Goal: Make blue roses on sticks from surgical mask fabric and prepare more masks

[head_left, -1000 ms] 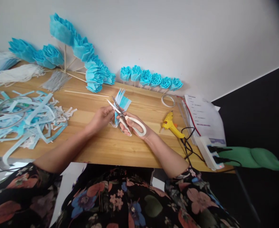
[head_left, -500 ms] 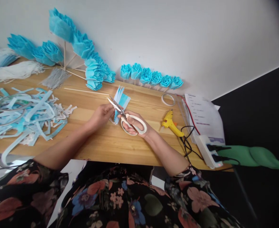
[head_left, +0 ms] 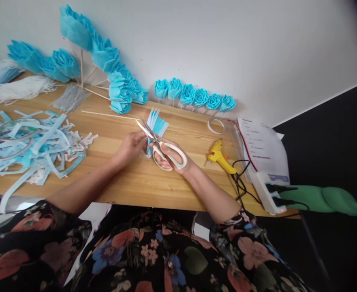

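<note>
My right hand is wrapped round the white handles of a pair of scissors, whose blades are parted and point up and to the left. Beside the blade tips, the fingers of my left hand are pinched together; what lies between them is too small to make out. A blue and white piece of mask fabric with pleated strips lies under and behind the scissors, between both hands. A thin wooden stick rests on the table, its right end near the blade tips.
Cut strips heap on the left of the wooden table. Blue fabric flowers and smaller ones line the wall. At right are a tape roll, yellow glue gun, papers and power strip.
The scissors have turned slightly and their blades look a little wider apart. My left hand has barely moved. The camera view has shifted slightly.
</note>
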Available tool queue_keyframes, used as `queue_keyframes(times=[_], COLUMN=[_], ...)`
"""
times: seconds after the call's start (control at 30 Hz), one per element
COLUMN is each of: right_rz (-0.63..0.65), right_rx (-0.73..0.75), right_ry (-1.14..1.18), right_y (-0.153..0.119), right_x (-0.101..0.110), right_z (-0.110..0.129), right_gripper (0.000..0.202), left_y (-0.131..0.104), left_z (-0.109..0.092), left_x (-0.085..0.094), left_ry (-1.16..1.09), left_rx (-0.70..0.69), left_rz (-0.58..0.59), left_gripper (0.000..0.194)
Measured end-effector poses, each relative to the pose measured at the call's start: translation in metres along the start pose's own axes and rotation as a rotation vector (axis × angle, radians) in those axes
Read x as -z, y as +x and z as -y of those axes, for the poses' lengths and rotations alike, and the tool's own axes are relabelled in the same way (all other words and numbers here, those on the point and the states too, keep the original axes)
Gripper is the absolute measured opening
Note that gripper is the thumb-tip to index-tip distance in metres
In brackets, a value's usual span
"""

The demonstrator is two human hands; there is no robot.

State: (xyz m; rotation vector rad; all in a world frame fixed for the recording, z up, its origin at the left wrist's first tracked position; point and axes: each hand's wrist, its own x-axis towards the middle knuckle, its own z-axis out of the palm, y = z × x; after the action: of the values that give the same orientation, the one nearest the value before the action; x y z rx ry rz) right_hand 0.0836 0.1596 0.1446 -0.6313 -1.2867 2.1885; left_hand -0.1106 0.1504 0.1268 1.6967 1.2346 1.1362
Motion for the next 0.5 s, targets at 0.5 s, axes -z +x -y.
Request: queue_keyframes(times=[0.5], right_rz=[0.066], right_rx=[0.048], right_ry=[0.022], right_y=[0.0013], right_x=[0.0013], right_z=[-0.0014], right_gripper=[0.055], left_y=[-0.0015], left_z=[0.0027], left_x=[-0.0066], left_ry=[0.129], left_rx=[-0.106], left_rz=[0.041], left_gripper=[0.03])
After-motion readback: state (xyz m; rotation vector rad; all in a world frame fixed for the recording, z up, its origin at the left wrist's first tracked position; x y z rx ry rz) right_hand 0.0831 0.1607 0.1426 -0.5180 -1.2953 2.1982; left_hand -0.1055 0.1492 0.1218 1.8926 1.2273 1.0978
